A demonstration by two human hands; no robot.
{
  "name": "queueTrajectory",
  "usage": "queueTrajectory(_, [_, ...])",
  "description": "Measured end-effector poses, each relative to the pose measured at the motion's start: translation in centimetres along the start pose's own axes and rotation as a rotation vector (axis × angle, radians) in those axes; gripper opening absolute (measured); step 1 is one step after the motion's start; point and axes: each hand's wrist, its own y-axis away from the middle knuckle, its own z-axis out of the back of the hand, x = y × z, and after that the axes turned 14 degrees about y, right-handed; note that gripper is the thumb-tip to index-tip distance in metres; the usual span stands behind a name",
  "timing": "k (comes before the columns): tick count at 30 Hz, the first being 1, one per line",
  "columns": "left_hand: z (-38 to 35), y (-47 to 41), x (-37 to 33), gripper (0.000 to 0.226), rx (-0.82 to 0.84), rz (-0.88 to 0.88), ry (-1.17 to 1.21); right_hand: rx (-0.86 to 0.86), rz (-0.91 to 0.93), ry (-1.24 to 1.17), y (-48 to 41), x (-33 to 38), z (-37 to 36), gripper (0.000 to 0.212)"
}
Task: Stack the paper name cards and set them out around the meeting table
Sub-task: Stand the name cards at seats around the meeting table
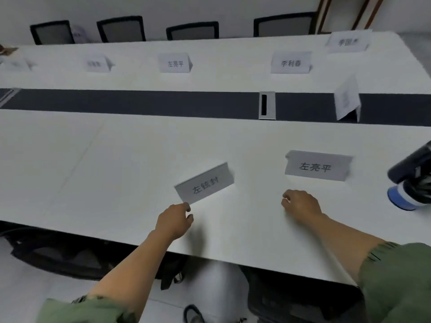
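A folded white name card (204,183) with black characters stands tilted on the near side of the white meeting table (105,173). My left hand (175,220) pinches its near left corner. My right hand (300,204) rests on the table with fingers curled and nothing in it, just below a second folded name card (317,166). Several more name cards stand along the far side, among them one (175,62) in the middle and one (291,62) to its right. Another card (346,99) stands sideways on the dark centre strip at the right.
A dark strip (140,102) runs along the table's middle, with a metal cable hatch (266,105). A dark bottle with a blue cap (411,180) lies at the right edge. Black chairs (192,30) line the far side. Bags sit under the near edge.
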Motion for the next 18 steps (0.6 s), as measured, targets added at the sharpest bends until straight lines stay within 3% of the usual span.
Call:
queueTrajectory(10, [8.5,2.9,18.0,0.036,0.004,0.0,0.024,-0.09,0.079,0.004,3.1,20.4,0.3,0.032])
queueTrajectory(18, [12.0,1.0,23.9,0.037,-0.02,0.01,0.039,-0.183,0.178,0.074,1.5,26.7,3.5,0.049])
